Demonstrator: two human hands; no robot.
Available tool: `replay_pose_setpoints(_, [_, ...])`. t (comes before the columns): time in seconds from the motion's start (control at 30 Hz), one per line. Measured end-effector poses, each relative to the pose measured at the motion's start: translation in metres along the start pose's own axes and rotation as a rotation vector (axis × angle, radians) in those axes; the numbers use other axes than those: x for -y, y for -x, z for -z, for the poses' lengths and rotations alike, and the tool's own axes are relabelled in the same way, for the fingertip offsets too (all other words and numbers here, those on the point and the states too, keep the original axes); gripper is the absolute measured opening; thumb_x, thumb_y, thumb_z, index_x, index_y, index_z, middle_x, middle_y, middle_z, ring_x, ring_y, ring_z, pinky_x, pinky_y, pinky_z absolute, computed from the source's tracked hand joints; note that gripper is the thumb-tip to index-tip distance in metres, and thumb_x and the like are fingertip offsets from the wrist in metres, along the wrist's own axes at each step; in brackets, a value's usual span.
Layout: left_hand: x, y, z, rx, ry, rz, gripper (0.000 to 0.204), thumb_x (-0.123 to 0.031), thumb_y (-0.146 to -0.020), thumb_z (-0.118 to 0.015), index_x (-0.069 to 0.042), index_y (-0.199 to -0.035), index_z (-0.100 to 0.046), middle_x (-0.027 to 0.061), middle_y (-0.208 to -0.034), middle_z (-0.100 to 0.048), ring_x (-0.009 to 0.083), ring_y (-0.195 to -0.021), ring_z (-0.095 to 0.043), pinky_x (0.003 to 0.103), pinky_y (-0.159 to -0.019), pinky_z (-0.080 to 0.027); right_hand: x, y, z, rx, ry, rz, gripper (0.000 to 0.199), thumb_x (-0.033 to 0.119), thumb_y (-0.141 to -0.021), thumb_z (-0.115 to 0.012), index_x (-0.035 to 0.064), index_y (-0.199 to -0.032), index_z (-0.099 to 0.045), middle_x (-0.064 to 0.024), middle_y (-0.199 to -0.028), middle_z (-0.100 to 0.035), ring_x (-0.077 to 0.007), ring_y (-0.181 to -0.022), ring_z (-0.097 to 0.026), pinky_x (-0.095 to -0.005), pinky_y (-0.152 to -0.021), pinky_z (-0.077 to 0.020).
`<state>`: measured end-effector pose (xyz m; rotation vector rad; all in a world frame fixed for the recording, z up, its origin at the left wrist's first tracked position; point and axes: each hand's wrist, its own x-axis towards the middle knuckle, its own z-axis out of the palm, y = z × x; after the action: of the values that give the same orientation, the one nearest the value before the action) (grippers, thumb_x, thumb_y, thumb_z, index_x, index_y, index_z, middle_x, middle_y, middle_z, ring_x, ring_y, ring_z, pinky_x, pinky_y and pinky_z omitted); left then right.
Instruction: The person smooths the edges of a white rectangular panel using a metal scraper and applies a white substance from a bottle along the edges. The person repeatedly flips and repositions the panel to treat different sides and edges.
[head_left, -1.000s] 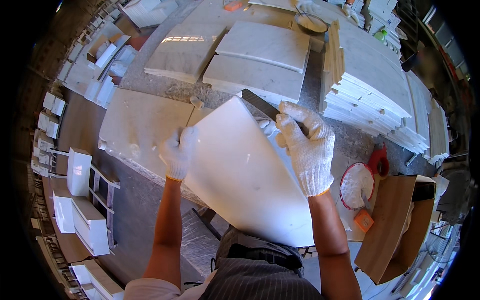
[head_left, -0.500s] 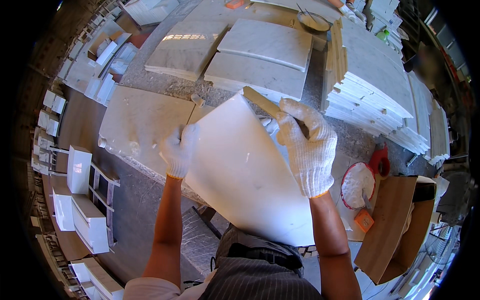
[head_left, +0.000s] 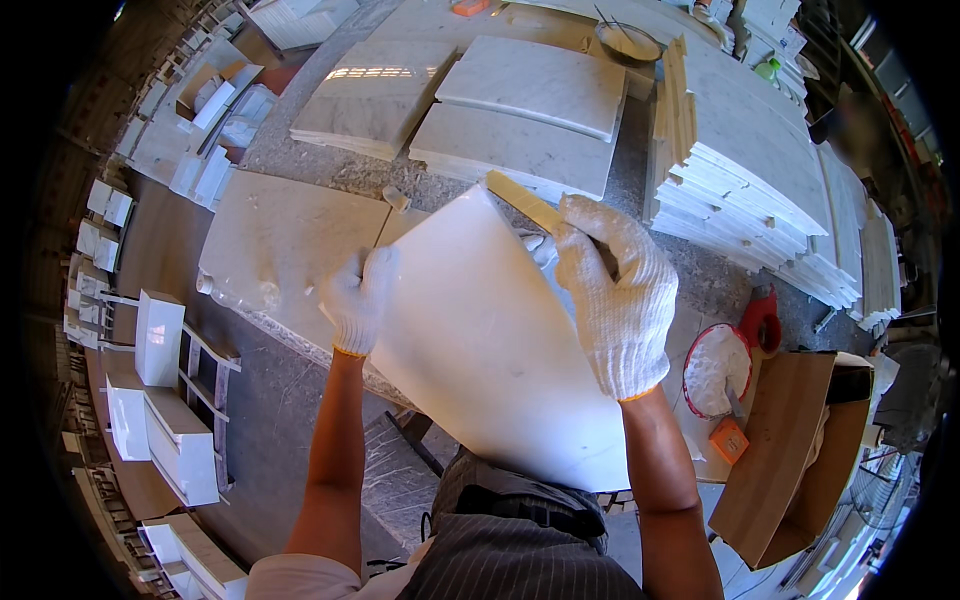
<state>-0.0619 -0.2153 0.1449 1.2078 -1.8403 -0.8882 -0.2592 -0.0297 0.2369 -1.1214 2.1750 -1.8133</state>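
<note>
A polished white stone slab point(head_left: 490, 340) is tilted up in front of my body, its lower edge near my waist. My left hand point(head_left: 360, 300), in a white knitted glove, is closed on the slab's left edge, its fingers partly hidden behind the stone. In my gloved right hand point(head_left: 622, 290), thumb and fingers pinch a flat, pale yellow strip point(head_left: 522, 202) whose far end lies at the slab's top corner. What the strip is made of I cannot make out. Just past the slab's right edge shows a small whitish thing, partly hidden.
Stacked marble slabs point(head_left: 515, 150) cover the far bench, with a taller stack point(head_left: 740, 150) to the right. A bowl of white paste point(head_left: 716, 370) with a putty knife, an orange block point(head_left: 729, 440), a red tape dispenser point(head_left: 762, 322) and a cardboard box point(head_left: 775, 460) are at my right.
My right hand has shifted very slightly with the strip, which has tilted a little. A gloved hand and arm of another person at the far top right have drawn away. My left hand stays put.
</note>
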Motion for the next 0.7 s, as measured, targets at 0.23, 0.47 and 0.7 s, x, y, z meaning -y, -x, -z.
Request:
replay_pose_setpoints(0.23, [0.000,-0.001,0.002,0.017,-0.029,-0.025,0.030,-0.024,-0.094,-0.065,0.001,-0.077,-0.067,-0.0024,-0.057,-0.052,0.0027,-0.057,-0.044,0.026,-0.049,-0.038,0.007,0.000,0.000,-0.034,0.008,0.017,0.020,0.007,-0.083,-0.073,0.0014,-0.103,-0.072,-0.0167,-0.098,-0.072,-0.0290,-0.085,-0.070,-0.0345,-0.078,-0.0546])
replay_pose_setpoints(0.47, [-0.010,0.000,0.001,0.019,-0.014,-0.011,0.031,-0.025,-0.094,-0.064,0.000,-0.076,-0.067,-0.0006,-0.056,-0.052,0.0029,-0.056,-0.045,0.027,-0.049,-0.039,0.003,0.004,0.007,-0.060,0.071,0.056,0.021,0.006,-0.090,-0.069,-0.0010,-0.109,-0.070,-0.0048,-0.088,-0.067,-0.0071,-0.069,-0.057,-0.0224,-0.063,-0.0477])
replay_pose_setpoints(0.7, [0.025,-0.002,0.001,-0.007,0.013,0.025,0.030,-0.025,-0.092,-0.063,0.000,-0.075,-0.067,0.0022,-0.054,-0.053,0.0051,-0.055,-0.047,0.030,-0.050,-0.041,-0.022,0.032,0.086,-0.195,0.138,-0.321,0.018,0.005,-0.086,-0.069,-0.0003,-0.103,-0.072,-0.0119,-0.092,-0.070,-0.0168,-0.078,-0.065,-0.0290,-0.073,-0.0524])
